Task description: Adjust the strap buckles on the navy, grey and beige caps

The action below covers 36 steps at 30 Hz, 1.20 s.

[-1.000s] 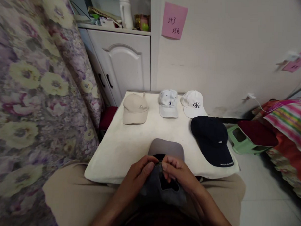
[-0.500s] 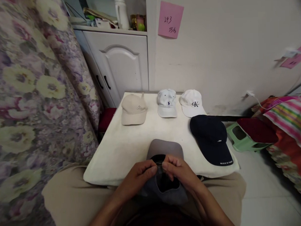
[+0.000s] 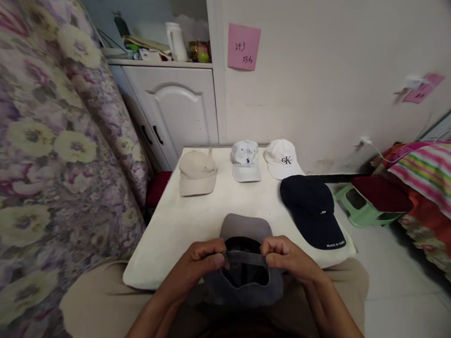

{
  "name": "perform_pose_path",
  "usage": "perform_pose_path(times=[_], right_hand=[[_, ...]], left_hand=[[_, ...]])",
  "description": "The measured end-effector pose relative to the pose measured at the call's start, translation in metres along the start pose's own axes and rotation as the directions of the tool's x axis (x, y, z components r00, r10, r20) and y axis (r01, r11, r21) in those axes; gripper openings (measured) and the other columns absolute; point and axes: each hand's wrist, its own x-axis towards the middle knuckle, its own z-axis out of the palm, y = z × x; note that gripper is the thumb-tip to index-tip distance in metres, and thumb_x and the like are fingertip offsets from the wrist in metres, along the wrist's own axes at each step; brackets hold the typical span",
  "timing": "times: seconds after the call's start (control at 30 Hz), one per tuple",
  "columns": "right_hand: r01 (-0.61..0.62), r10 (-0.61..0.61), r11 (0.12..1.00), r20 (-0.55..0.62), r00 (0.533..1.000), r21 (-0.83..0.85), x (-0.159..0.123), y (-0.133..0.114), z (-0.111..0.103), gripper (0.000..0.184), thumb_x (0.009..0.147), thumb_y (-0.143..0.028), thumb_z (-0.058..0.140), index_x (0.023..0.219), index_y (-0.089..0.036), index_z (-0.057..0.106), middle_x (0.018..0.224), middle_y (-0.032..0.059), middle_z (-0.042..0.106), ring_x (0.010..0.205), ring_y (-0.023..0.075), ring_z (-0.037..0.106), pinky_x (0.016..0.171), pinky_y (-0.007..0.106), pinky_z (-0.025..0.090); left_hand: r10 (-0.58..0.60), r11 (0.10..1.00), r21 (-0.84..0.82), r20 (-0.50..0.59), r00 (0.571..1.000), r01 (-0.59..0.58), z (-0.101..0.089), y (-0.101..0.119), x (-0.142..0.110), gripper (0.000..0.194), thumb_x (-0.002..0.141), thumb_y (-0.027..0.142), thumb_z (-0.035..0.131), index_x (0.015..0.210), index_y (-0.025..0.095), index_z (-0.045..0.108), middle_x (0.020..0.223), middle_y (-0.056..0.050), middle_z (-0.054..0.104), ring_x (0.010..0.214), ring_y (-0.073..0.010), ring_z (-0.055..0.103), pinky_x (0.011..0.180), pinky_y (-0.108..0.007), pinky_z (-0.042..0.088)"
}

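Labels first: white cap (image 3: 282, 159) at the back right of the table (image 3: 158, 250) is showing a black CK monogram. Light blue-white cap (image 3: 246, 161) beside it is carrying a small dark blue horse-and-rider emblem. Beige cap (image 3: 198, 172) at the back left is wearing a small slanted-stripe mark. Navy cap (image 3: 311, 205) is lying on the right side, brim lettering reading "BELIEVE IN" plus a last word I'm not making out; its front mark is showing too small to read. Pink note (image 3: 243, 47) on the wall is reading "243" with handwritten characters below, those unclear to me. Second pink note (image 3: 424, 88) near the plug is staying illegible at this size

Grip: grey cap (image 3: 248, 291) is sitting at the near edge, brim pointing away over the table, back side facing the person and hanging past the edge. Left hand (image 3: 204, 258) is pinching the left end of its back strap (image 3: 246, 257), thumb against curled fingers. Right hand (image 3: 284, 255) is pinching the right end the same way. Both grips are looking narrow; hands are standing apart, strap spanning the gap above the back opening
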Motion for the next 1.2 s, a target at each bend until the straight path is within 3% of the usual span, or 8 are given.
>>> perform_pose_path(times=[0.2, 0.4, 0.53, 0.63, 0.73, 0.9, 1.03, 1.2], right_hand=[[-0.024, 0.05, 0.992, 0.216, 0.975, -0.12, -0.019, -0.02, -0.02, 0.039, 0.07, -0.05, 0.08, 0.067, -0.018, 0.057, 0.061, -0.006, 0.048, 0.055, 0.0087, 0.035, 0.051, 0.022, 0.026], [0.036, 0.048, 0.983, 0.434, 0.9, -0.182, -0.035, -0.032, -0.026, 0.042, 0.073, -0.058, 0.074, 0.063, -0.02, 0.06, 0.062, -0.0007, 0.058, 0.057, 0.0129, 0.047, 0.057, 0.027, 0.038], [0.063, -0.072, 0.997, 0.197, 0.978, 0.051, -0.03, -0.03, -0.02, 0.052, 0.057, -0.065, 0.081, 0.053, -0.022, 0.053, 0.05, -0.001, 0.054, 0.045, 0.0122, 0.044, 0.048, 0.027, 0.037], [0.1, -0.056, 0.944, -0.145, 0.988, 0.313, -0.006, -0.024, -0.017, 0.041, 0.054, -0.047, 0.089, 0.059, -0.022, 0.057, 0.051, -0.003, 0.055, 0.043, 0.0113, 0.043, 0.043, 0.025, 0.036], [0.163, -0.006, 0.827, -0.282, 0.959, 0.538, 0.03, -0.006, -0.024, 0.025, 0.062, -0.031, 0.085, 0.079, -0.021, 0.069, 0.069, -0.0015, 0.068, 0.057, 0.0142, 0.058, 0.056, 0.025, 0.05], [0.147, 0.032, 0.804, -0.29, 0.957, 0.577, 0.069, 0.037, -0.045, 0.024, 0.069, -0.028, 0.079, 0.091, -0.021, 0.072, 0.083, 0.0007, 0.076, 0.078, 0.0205, 0.07, 0.077, 0.033, 0.057], [0.136, 0.042, 0.793, -0.276, 0.96, 0.593, 0.076, 0.05, -0.053, 0.025, 0.071, -0.037, 0.077, 0.09, -0.021, 0.072, 0.084, 0.0031, 0.078, 0.088, 0.0262, 0.072, 0.083, 0.042, 0.058], [0.137, 0.029, 0.774, -0.25, 0.968, 0.618, 0.086, 0.054, -0.049, 0.051, 0.069, -0.065, 0.072, 0.091, -0.019, 0.071, 0.094, 0.0096, 0.078, 0.099, 0.0303, 0.071, 0.088, 0.047, 0.054]], left_hand=[[-0.034, 0.999, -0.007, 0.005, 0.999, 0.034, -0.007, 0.022, -0.009, 0.033, 0.081, 0.048, 0.069, 0.07, 0.017, 0.07, 0.064, -0.001, 0.058, 0.06, -0.0135, 0.047, 0.057, -0.024, 0.034], [-0.002, 0.998, 0.07, 0.176, 0.984, -0.011, -0.01, 0.058, -0.024, 0.038, 0.079, 0.056, 0.069, 0.069, 0.019, 0.076, 0.056, -0.005, 0.063, 0.051, -0.017, 0.053, 0.051, -0.028, 0.038], [0.006, 0.976, -0.217, 0.132, 0.991, 0.023, -0.005, 0.064, -0.017, 0.038, 0.067, 0.056, 0.08, 0.064, 0.019, 0.074, 0.052, -0.004, 0.062, 0.045, -0.0154, 0.053, 0.044, -0.026, 0.039], [0.007, 0.853, -0.522, -0.046, 0.999, -0.03, -0.006, 0.047, 0.011, 0.028, 0.064, 0.038, 0.086, 0.078, 0.018, 0.074, 0.06, 0.0, 0.066, 0.044, -0.0101, 0.053, 0.042, -0.019, 0.042], [0.012, 0.722, -0.676, -0.204, 0.979, -0.149, -0.016, 0.01, 0.047, 0.024, 0.069, 0.022, 0.081, 0.091, 0.017, 0.073, 0.077, 0.001, 0.074, 0.062, -0.0106, 0.067, 0.061, -0.017, 0.055], [-0.016, 0.618, -0.781, -0.129, 0.992, -0.092, -0.039, -0.05, 0.085, 0.027, 0.088, 0.02, 0.06, 0.113, 0.018, 0.068, 0.092, -0.003, 0.078, 0.08, -0.0173, 0.074, 0.088, -0.031, 0.056], [0.05, 0.658, -0.745, -0.102, 0.994, -0.11, -0.046, -0.065, 0.094, 0.039, 0.092, 0.031, 0.054, 0.128, 0.018, 0.061, 0.115, -0.009, 0.074, 0.111, -0.0263, 0.068, 0.105, -0.041, 0.045], [0.059, 0.743, -0.648, -0.188, 0.98, -0.168, -0.044, -0.081, 0.103, 0.033, 0.088, 0.044, 0.058, 0.107, 0.02, 0.07, 0.102, -0.007, 0.077, 0.112, -0.0306, 0.067, 0.101, -0.043, 0.049]])
